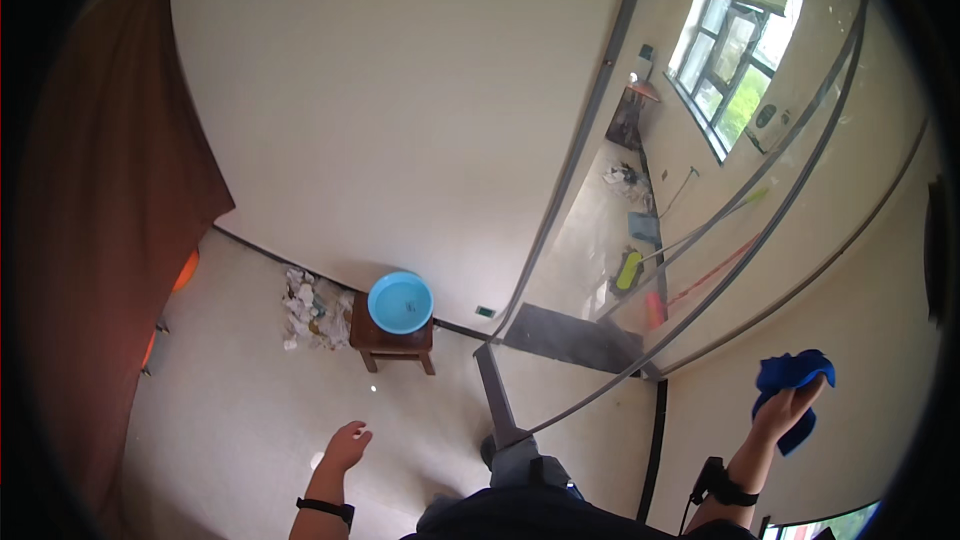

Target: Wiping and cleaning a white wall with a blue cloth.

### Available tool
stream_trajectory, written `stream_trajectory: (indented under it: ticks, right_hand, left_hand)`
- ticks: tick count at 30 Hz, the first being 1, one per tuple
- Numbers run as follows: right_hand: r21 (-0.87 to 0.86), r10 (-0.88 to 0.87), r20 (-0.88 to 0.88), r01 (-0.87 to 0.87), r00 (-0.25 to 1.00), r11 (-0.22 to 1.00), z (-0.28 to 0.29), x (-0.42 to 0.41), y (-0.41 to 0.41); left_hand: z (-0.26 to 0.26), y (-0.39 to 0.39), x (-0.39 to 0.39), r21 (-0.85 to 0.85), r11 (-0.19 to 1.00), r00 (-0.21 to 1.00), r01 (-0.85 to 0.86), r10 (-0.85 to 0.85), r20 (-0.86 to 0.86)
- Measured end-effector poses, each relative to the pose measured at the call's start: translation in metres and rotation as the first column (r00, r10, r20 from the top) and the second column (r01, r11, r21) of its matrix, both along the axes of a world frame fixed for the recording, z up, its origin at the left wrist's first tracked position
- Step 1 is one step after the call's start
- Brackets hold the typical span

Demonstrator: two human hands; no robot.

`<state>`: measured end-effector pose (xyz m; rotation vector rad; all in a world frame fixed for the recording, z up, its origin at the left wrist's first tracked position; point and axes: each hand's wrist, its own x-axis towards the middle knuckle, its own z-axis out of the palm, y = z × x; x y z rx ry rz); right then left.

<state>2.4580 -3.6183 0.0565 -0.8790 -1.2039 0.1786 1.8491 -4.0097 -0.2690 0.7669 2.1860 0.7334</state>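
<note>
In my right hand (787, 409), raised at the right, is a blue cloth (796, 379) that hangs down past the fingers. My left hand (349, 445) is low at the left with its fingers loosely curled, and I see nothing in it. A grey-framed glass door (585, 240) stands in front of me, with its lower corner close to my legs. Beyond my left hand, a light blue plastic basin (400, 303) rests on a dark wooden stool (392, 343) against the wall.
Crumpled paper and plastic waste (315, 307) lies beside the stool. A brown curtain (112, 225) hangs at the left. Through the glass show a grey dustpan (643, 226), a yellow-green mop head (628, 270), a red-handled tool (705, 272) and a window (735, 60). A dark sill strip (574, 337) crosses the doorway.
</note>
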Motion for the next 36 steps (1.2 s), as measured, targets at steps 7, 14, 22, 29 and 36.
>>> stream_trajectory:
  ticks: [7, 14, 22, 29, 36]
  right_hand:
    - [-0.139, 0.615, -0.161, -0.635, 0.772, 0.76, -0.035, -0.229, 0.018]
    - [-0.239, 0.825, -0.205, -0.844, 0.527, 0.48, -0.073, -0.394, 0.081]
    - [-0.241, 0.707, 0.235, -0.665, 0.667, 0.707, -0.074, -0.472, 0.112]
    - [-0.106, 0.298, 0.396, -0.279, 0.869, 0.954, -0.035, -0.542, 0.099]
    - [0.039, 0.092, 0.252, -0.105, 0.963, 0.994, -0.002, -0.586, 0.135]
  left_hand:
    - [0.218, 0.215, 0.09, 0.507, 0.698, 0.8, 0.505, -0.6, 0.029]
    - [0.269, 0.319, 0.094, 0.387, 0.679, 0.673, 0.623, -0.718, 0.176]
    - [0.226, 0.372, 0.021, 0.53, 0.607, 0.478, 0.593, -0.794, 0.375]
    - [0.206, 0.428, -0.065, 0.784, 0.444, 0.8, 0.433, -0.59, -0.107]
    - [0.313, 0.487, -0.119, 0.739, 0.164, 0.753, 0.654, -0.237, -0.614]
